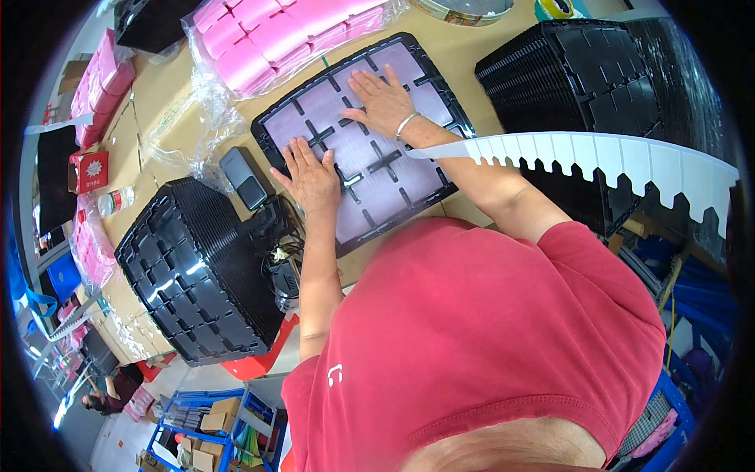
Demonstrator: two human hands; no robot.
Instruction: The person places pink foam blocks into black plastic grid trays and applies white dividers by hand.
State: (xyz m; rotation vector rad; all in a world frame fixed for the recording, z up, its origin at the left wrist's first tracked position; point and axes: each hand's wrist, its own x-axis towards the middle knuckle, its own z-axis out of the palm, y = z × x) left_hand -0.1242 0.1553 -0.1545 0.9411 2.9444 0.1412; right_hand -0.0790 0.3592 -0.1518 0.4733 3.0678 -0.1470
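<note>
A black plastic tray (440,82) with cross-shaped ridges lies before me on the tabletop, its compartments filled with pale pink foam-like sheets (370,208). My left hand (313,182) rests flat on the tray's left part, fingers stretched out. Farther up and to the right, my right hand (383,105) presses flat on the sheets with fingers extended and thumb out. A bracelet (406,123) circles the right wrist. Neither hand grips anything. The palms hide parts of the sheets beneath them.
Stacks of black trays stand at left (189,267) and right (570,75). Pink foam pieces (267,35) in clear plastic lie beyond the tray. A phone (244,178) lies left of it. A white toothed strip (613,157) crosses the right side. Another person (122,385) is at lower left.
</note>
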